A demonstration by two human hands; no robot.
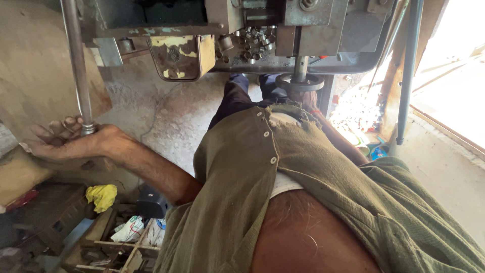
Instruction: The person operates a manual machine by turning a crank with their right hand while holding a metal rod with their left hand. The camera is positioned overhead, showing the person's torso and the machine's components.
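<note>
Left hand (63,139) curled around the long grey steel lever rod (76,60), left of the worn grey metal press machine (313,30), right hand hidden behind olive shirt (303,172), grip cannot be told

Wearing an olive-green buttoned shirt (283,172), open low over a white undershirt (285,184), short sleeves ending above the elbows; dark trousers (237,96).
</note>
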